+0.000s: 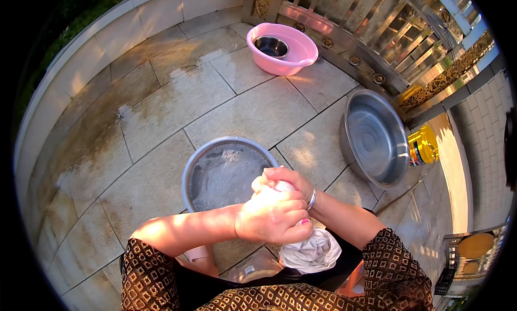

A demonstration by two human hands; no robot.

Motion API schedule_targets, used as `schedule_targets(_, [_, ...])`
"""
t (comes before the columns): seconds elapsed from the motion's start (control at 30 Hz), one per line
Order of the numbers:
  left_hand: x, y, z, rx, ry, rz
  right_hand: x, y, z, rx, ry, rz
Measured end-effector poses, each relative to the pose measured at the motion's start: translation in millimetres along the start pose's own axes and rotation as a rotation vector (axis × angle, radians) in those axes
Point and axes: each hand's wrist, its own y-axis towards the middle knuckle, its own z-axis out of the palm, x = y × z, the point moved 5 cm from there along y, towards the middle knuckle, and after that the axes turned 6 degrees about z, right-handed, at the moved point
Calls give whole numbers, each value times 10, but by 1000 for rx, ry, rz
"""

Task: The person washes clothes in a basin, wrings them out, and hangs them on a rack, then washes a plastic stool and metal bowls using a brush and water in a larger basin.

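Observation:
A wet white cloth (310, 251) is bunched and twisted in both of my hands. My left hand (274, 220), on the arm entering from the left, closes around its middle, close to the hanging bundle. Just beyond it, my right hand (288, 181), with a silver bangle at the wrist, grips the far end of the cloth. Sunlight washes out part of the fingers. Partly behind the hands stands a round metal basin (226, 177) of cloudy, sudsy water. The lower part of the cloth hangs over my lap.
A large metal basin (373, 137) holding clear water stands at the right, beside a yellow bucket (423, 145). Farther off, a pink plastic basin (301, 44) holds a small metal bowl (270, 47). A metal gate (355, 40) and a low tiled wall (161, 12) border the paving.

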Motion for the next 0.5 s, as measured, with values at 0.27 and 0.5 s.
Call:
schedule_targets(0.27, [-129, -398, 358, 80, -162, -21, -616, 411, -430, -131, -186, 321])
schedule_targets(0.5, [76, -783, 676, 69, -313, -66, -666, 645, -822, -216, -382, 401])
